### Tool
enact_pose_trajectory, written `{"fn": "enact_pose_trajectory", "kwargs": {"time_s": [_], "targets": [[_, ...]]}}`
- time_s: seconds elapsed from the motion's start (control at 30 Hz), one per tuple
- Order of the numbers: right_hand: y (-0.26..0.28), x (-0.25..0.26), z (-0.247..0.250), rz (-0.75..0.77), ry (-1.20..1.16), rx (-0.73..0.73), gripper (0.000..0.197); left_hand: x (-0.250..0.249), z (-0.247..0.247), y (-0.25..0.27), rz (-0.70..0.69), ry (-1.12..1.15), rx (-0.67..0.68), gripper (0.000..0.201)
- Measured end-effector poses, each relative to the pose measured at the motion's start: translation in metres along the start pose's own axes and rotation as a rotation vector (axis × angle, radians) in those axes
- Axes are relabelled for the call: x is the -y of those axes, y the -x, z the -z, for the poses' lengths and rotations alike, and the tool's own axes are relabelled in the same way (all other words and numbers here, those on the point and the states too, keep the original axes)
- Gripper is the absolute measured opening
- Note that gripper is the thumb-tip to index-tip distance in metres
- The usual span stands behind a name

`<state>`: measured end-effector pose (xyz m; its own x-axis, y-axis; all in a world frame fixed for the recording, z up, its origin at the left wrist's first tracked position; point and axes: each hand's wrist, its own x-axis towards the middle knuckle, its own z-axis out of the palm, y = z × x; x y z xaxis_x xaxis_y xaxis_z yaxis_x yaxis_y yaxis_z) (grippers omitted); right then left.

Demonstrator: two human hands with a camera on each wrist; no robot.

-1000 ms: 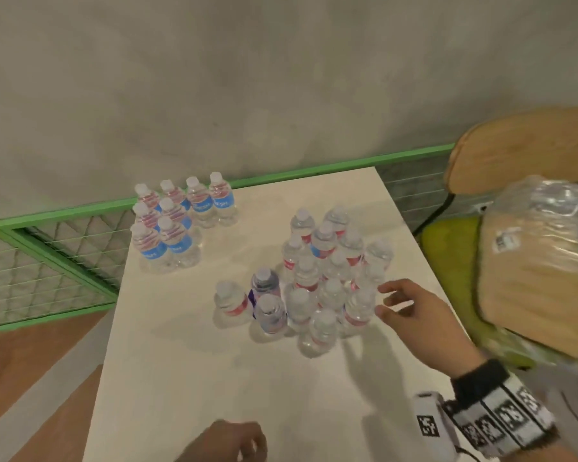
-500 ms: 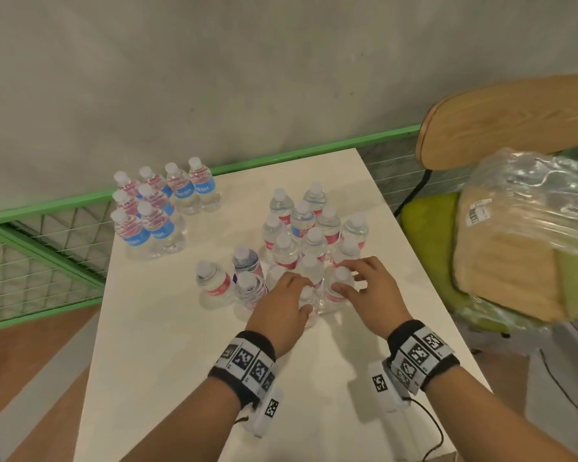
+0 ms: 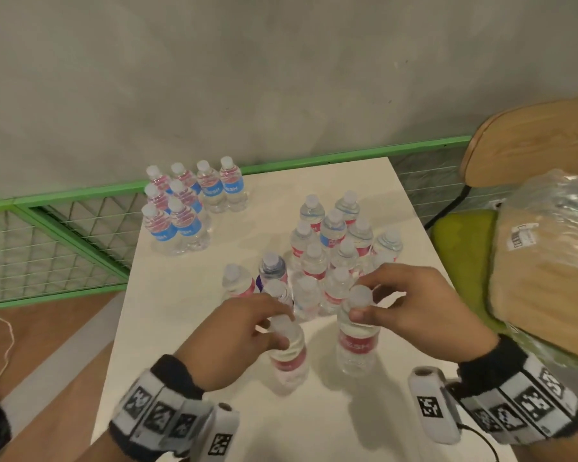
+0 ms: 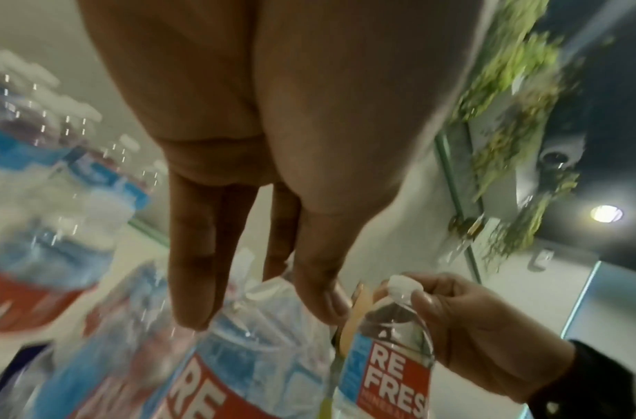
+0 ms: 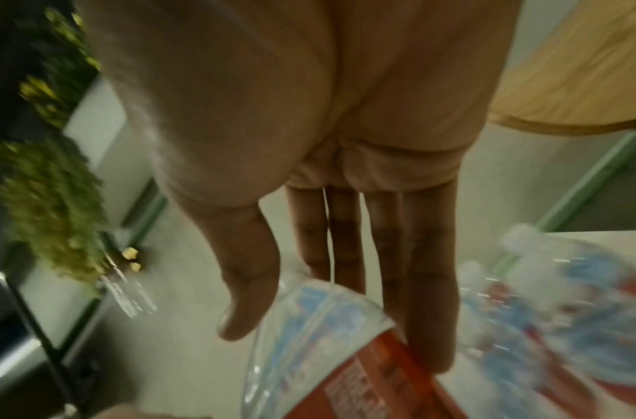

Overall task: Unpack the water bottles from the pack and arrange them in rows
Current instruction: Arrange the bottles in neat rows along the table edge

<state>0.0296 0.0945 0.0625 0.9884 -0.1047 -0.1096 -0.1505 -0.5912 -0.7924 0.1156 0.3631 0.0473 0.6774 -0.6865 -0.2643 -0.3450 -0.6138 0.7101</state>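
Head view: a person's two hands reach forward over a white table, each gripping one water bottle by the neck. The left hand comes in from the lower left, knuckles up, fingers curled around the top of the left bottle. That bottle leans slightly, cap end tipped toward the hand, base near the table; whether the base touches cannot be told. The right hand reaches in from the right, thumb and fingers pinching just below the cap of the right bottle, which stands upright, long axis vertical, red label facing the camera. The two bottles sit side by side, near each other but apart, at the near end of the table. Just behind them stands a loose cluster of upright bottles; a tidier group stands in rows at the far left corner. A chair at right carries a plastic-wrapped bundle.

Left wrist view: the left hand points down, fingertips on a blurred bottle below. At lower right the right hand clasps its bottle's neck, cap up.

Right wrist view: the right hand hangs fingers down, thumb and fingers either side of a bottle, red label showing. Motion blur hides finer detail.
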Motion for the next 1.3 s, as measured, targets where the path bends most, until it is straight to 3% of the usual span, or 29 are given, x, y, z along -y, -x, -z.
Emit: {"fn": "enact_pose_trajectory", "kwargs": {"time_s": [0.2, 0.33, 0.43, 0.57, 0.73, 0.9, 1.13, 1.3], "targets": [[-0.049, 0.085, 0.012, 0.138, -0.083, -0.005, 0.026, -0.015, 0.103, 0.027, -0.058, 0.009, -0.305, 0.027], [-0.101, 0.124, 0.010, 0.199, -0.095, -0.048, 0.025, -0.005, 0.155, 0.011, -0.087, 0.012, -0.497, 0.025], [-0.150, 0.140, 0.001, 0.233, -0.087, -0.045, 0.028, 0.015, 0.183, -0.018, -0.064, -0.038, -0.558, 0.024], [-0.218, 0.142, -0.022, 0.221, -0.054, -0.022, 0.029, 0.045, 0.195, -0.074, -0.013, -0.162, -0.489, 0.029], [-0.287, 0.124, -0.058, 0.173, 0.377, 0.031, 0.034, 0.072, 0.193, -0.139, 0.111, -0.407, -0.294, 0.028], [-0.322, 0.095, -0.098, 0.085, 0.703, 0.229, 0.039, 0.104, 0.178, -0.181, 0.221, -0.476, -0.172, 0.029], [-0.349, 0.084, -0.123, 0.001, 0.666, 0.245, 0.039, 0.129, 0.177, -0.213, 0.322, -0.571, -0.131, 0.029], [-0.358, 0.080, -0.132, -0.015, 0.561, 0.189, 0.039, 0.139, 0.178, -0.223, 0.356, -0.611, -0.205, 0.031]]}}
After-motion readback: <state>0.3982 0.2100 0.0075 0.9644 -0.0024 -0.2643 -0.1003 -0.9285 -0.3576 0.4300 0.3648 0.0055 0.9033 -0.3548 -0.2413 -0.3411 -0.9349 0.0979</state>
